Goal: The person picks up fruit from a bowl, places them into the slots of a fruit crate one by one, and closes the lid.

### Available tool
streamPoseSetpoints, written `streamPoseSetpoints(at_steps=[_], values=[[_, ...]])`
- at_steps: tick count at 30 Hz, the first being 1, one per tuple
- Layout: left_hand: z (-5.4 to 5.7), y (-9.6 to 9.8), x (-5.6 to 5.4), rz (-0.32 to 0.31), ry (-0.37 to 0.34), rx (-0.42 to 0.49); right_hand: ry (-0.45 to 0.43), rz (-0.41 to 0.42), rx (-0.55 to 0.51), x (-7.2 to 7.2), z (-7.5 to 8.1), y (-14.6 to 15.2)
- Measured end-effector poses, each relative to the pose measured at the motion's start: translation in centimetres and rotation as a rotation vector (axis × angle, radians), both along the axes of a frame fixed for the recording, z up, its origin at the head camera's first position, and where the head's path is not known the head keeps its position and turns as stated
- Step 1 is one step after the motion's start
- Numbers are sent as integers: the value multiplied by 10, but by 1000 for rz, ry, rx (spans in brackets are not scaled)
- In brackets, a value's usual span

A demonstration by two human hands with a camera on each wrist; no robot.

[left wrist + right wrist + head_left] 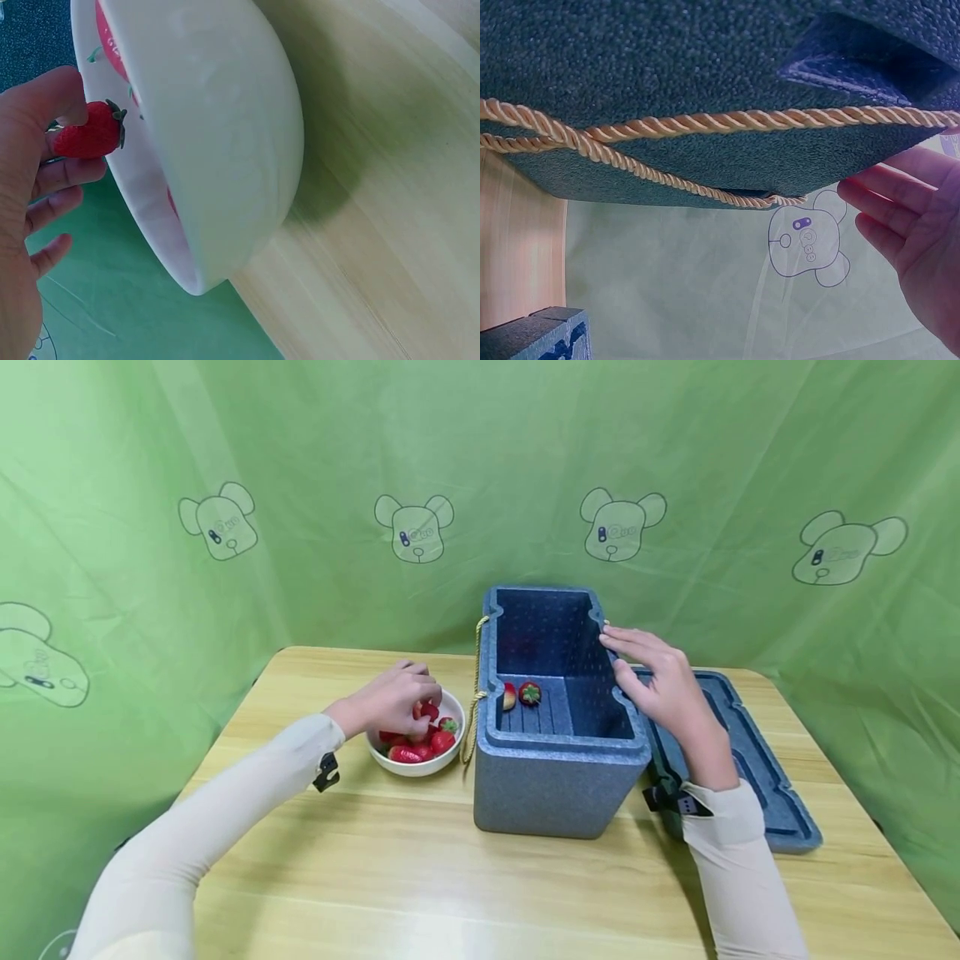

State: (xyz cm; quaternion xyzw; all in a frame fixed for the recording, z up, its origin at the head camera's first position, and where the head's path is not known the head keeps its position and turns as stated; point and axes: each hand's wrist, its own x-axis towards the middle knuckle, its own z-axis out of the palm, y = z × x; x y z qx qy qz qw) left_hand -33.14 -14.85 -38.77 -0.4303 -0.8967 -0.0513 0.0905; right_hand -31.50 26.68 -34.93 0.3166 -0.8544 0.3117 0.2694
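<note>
Over the white bowl [416, 768], my left hand [401, 700] pinches a red strawberry [88, 133] between thumb and fingers, its green leaves toward the bowl in the left wrist view. Several more strawberries [406, 754] lie in the bowl. To the bowl's right stands a blue-grey foam box [536, 793] without its lid on. Two strawberries [529, 694] lie on its ribbed floor at the near left. My right hand [654, 675] rests on the box's right rim with fingers extended; in the right wrist view its fingers [889, 199] are beside the box wall.
The box's lid [757, 768] lies on the wooden table [420, 877] right of the box, partly behind my right forearm. A gold twisted rope [727, 121] runs along the box's side. A green curtain [517, 435] with bear drawings hangs behind the table.
</note>
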Motion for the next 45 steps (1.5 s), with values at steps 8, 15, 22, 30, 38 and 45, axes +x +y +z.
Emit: streamPoseSetpoints(at_steps=[8, 15, 22, 30, 38, 45], values=[[9, -3, -1, -26, 92, 63, 2, 8, -13, 1, 1, -1], [21, -9, -5, -38, 184, 138, -1, 11, -12, 0, 0, -1], [43, -12, -8, -17, 236, 209, -2, 7, -9, 0, 0, -1], [77, -6, -9, -6, 302, 282, 1, 7, -8, 0, 1, -1], [105, 12, -13, -19, 372, 334, 2, 6, -8, 1, 2, -1], [123, 39, -11, -104, 403, 351, -3, 6, -4, 1, 1, -2]])
